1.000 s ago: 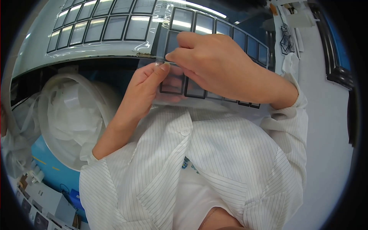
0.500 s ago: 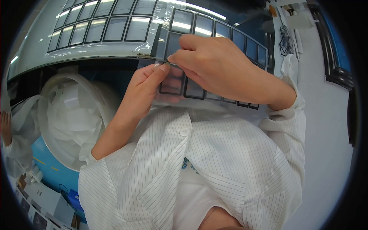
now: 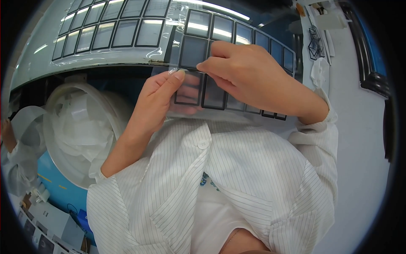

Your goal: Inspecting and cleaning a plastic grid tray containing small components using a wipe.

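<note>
A clear plastic sheet (image 3: 193,51) bearing rows of black-bordered rectangles lies on the table and hangs over its near edge toward me. My left hand (image 3: 153,99) holds the sheet's overhanging left part, thumb on top and the other fingers showing through from beneath. Above the sheet, my right hand (image 3: 251,78) is bent into a pinch, its thumb and index fingertips close to a border between two rectangles. Whatever those fingertips grip, if anything, is too small to make out. The right hand covers several rectangles in the middle.
Another sheet of black-bordered rectangles (image 3: 103,34) lies on the table (image 3: 122,56) at the left. A white bin (image 3: 96,94) below holds crumpled film (image 3: 80,131). Thin black frames (image 3: 315,44) and white film (image 3: 319,72) sit at the right. Another person's hand (image 3: 7,135) shows far left.
My right hand has shifted slightly to the right, its fingertips moving away from my left thumb. The left hand stays nearly in place on the sheet. The other person's arm at far left has moved.
</note>
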The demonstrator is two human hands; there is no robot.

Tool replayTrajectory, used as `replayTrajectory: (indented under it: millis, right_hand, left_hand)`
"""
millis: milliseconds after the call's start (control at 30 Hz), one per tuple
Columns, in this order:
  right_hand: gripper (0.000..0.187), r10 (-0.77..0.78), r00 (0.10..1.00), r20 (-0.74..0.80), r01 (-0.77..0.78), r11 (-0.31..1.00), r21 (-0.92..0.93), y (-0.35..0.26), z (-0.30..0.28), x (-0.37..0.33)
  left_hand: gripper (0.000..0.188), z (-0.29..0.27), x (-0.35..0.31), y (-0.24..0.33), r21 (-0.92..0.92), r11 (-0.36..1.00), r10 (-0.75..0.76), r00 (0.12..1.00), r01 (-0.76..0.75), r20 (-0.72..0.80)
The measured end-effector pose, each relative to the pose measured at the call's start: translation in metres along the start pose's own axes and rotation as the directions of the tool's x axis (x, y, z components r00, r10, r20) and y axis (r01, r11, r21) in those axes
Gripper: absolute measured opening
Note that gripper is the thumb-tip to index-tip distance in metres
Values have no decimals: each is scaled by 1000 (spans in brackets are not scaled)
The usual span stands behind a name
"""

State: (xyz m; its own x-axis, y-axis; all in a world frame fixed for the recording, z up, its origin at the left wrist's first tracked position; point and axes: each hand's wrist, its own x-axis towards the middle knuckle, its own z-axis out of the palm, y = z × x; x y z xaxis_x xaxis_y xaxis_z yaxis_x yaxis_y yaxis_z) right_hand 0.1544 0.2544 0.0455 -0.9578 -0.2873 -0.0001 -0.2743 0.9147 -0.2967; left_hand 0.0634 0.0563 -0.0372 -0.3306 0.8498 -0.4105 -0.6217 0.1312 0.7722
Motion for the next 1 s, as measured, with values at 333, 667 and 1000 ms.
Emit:
replayTrajectory:
  millis: [333, 667, 1000]
  right_hand:
    - [16, 78, 997, 29, -79, 996, 35, 6, -5, -22]
    - [16, 95, 995, -23, -93, 992, 84, 23, -7, -52]
    - [11, 155, 986, -62, -147, 982, 117, 28, -9, -81]
  left_hand:
    - [43, -1, 0, 3, 17, 999, -45, 998, 46, -44]
    - [42, 1, 1, 5, 50, 998, -42, 998, 45, -53]
    - [41, -4, 1, 12, 62, 997, -33, 997, 37, -73]
